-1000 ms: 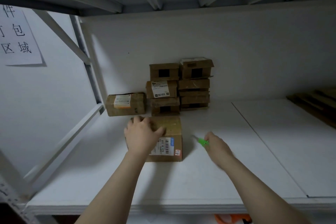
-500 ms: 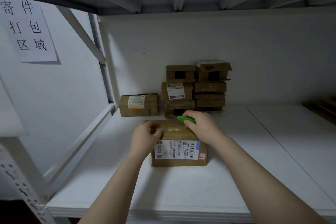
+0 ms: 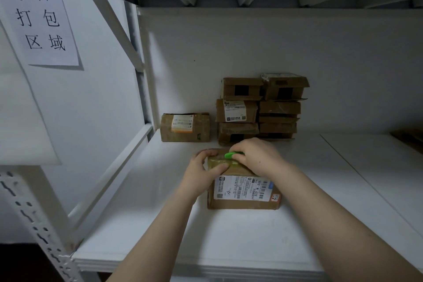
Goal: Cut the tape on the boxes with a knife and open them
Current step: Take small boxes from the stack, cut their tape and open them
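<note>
Box [image 3: 242,201]: taped and labelled, flat on the white shelf [image 3: 160,224], in front of the stacked boxes [image 3: 258,110].
Left hand [image 3: 201,171]: fingers [image 3: 202,154] curled over the box's far left corner, thumb on its top.
Right hand [image 3: 258,155]: fingers wrapped round the green knife [image 3: 232,155], at the box's far top edge.

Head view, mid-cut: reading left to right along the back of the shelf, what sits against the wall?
Lone box with an orange-edged label → left stack of boxes → right stack of boxes, touching it → a gap of bare shelf → dark brown item at the right edge, too dim to identify.
</note>
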